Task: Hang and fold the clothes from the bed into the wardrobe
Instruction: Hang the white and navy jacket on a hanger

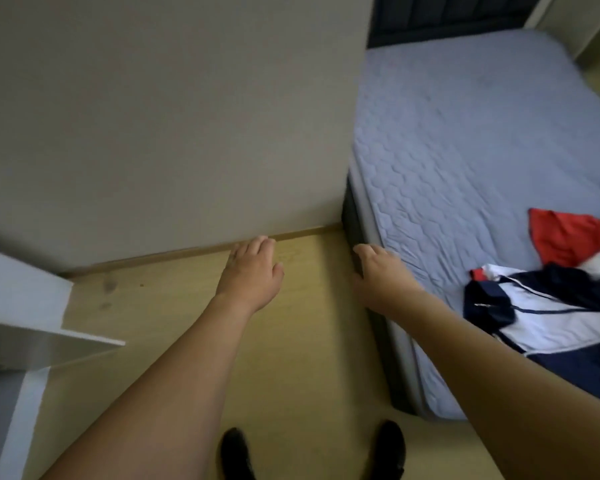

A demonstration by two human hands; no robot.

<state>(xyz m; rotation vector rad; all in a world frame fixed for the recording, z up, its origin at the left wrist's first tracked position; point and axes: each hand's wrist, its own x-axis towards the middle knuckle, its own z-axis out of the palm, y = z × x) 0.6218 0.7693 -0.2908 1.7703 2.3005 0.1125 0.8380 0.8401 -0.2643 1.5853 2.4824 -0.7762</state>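
A bed (465, 140) with a quilted pale-blue cover fills the right side. On its near right corner lies a navy, white and red jacket (548, 306), with a red garment (568, 237) just behind it. My left hand (252, 268) reaches forward over the wooden floor, fingers loosely together, holding nothing. My right hand (381, 277) is stretched out at the bed's left edge, left of the jacket and apart from it, also empty. A white wardrobe panel (25, 306) juts in at the lower left; its inside is hidden.
A plain beige wall (170, 116) stands ahead, meeting the light wooden floor (291, 358) at a skirting board. A dark headboard (447, 15) is at the top. My two dark shoes (236, 452) show at the bottom edge.
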